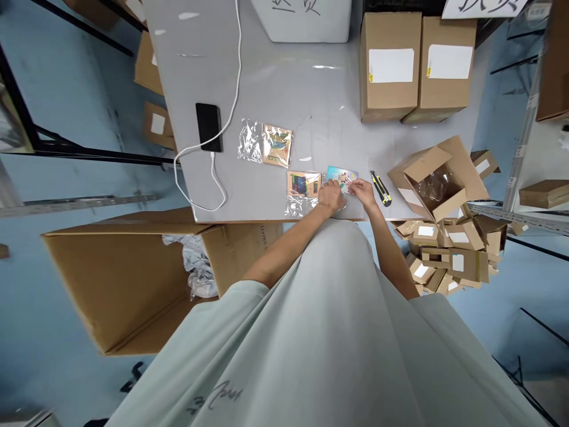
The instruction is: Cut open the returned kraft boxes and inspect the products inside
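At the table's front edge, my left hand (pixel 331 196) lies with bent fingers on the lower left part of a colourful printed card (pixel 341 175). Clear plastic shows around those fingers; whether they grip it I cannot tell. The fingertips of my right hand (pixel 362 193) pinch the card's lower right corner. Left of my left hand lies a small picture pack in a clear bag (pixel 304 184). A second bagged pack (pixel 277 145) rests farther back to the left. Just right of my right hand is a black and yellow box cutter (pixel 381 188).
A black phone (pixel 208 127) with a white cable (pixel 239 65) lies on the left. Two closed cartons (pixel 391 98) stand at the back right. An open carton (pixel 427 178) holds clear plastic. Small boxes (pixel 462 267) are piled below right; a large open box (pixel 133 284) stands left.
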The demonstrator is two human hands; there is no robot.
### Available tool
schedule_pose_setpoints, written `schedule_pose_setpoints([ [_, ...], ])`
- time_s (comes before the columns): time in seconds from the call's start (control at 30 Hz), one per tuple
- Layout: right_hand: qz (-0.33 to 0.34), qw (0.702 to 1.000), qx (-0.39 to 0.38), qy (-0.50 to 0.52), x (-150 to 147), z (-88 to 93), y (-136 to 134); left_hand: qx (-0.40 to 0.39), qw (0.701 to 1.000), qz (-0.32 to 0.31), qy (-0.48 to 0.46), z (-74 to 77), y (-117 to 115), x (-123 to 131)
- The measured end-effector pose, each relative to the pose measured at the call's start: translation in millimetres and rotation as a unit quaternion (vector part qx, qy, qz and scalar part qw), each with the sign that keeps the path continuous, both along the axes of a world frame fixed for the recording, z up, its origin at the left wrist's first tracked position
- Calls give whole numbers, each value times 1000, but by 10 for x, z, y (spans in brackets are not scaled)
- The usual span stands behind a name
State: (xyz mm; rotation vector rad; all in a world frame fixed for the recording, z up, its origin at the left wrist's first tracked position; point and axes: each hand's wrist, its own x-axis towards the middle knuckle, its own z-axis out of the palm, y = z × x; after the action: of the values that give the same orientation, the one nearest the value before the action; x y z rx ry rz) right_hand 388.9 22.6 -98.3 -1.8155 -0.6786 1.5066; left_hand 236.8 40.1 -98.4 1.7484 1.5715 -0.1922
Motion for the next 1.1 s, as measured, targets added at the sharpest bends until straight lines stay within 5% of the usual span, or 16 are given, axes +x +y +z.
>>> schedule_pose_setpoints([
  [0.27,-50,998,-24,12,122,-110,-101,-26,995,-29,-94,-25,17,-321],
  [0.47,-13,993,-47,111,184,15,-180,-29,983,60,-170,32,-114,-483],
  [0.63,80,976,-63,190,222,94,-265,-15,976,130,-177,15,-139,-433],
  [0.83,98,964,-59,239,187,44,-418,-24,962,186,-199,3,-139,-342],
  [1.1,-35,992,-77,89,107,6,-361,-49,932,216,-287,79,-69,-362],
])
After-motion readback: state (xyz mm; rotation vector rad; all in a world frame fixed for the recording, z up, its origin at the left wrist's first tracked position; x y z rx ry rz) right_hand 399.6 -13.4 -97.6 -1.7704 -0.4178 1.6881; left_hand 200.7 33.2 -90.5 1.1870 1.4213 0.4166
